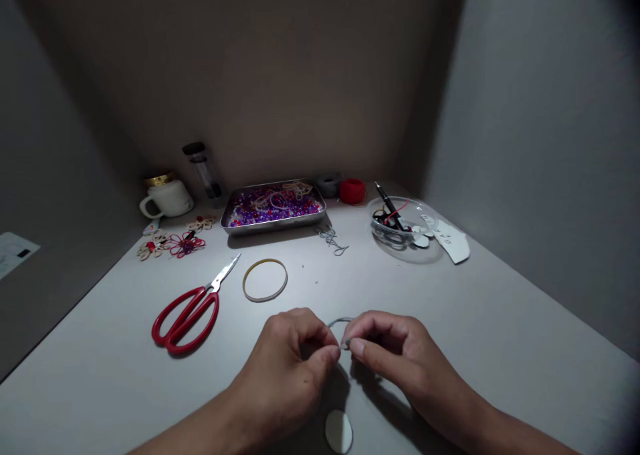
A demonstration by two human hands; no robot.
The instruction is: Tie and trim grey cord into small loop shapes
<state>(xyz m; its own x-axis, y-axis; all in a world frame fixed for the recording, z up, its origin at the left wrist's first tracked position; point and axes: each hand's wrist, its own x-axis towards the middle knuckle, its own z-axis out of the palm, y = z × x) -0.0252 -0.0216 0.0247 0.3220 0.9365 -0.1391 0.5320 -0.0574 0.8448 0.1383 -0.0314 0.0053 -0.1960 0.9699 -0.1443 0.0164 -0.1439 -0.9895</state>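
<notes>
Two hands meet at the near middle of the bench. The left hand and the right hand are brought together, fingertips almost touching, and both pinch one short piece of grey cord. The cord is thin and pale grey; it arches up in a small loop between the two hands, just above the fingertips, and its ends are hidden in the pinch.

Just near of the hands lies one white oval disc, flat on the bench.

Farther out, to the left, lies one pair of red-handled scissors, blades shut and pointing far-right. Just right of the blades is one yellowish ring, lying flat.

At the far edge stands one metal tray filled with purple, red and white beads, too many to count. In front of it lies one small tangle of grey cord. Left of the tray are one white mug, one clear tube with a dark cap, and a few small knotted ornaments, whose number I cannot tell. Right of the tray sit one grey spool and one red spool. Far right is one clear glass bowl holding a pen and bits, beside white paper pieces.
</notes>
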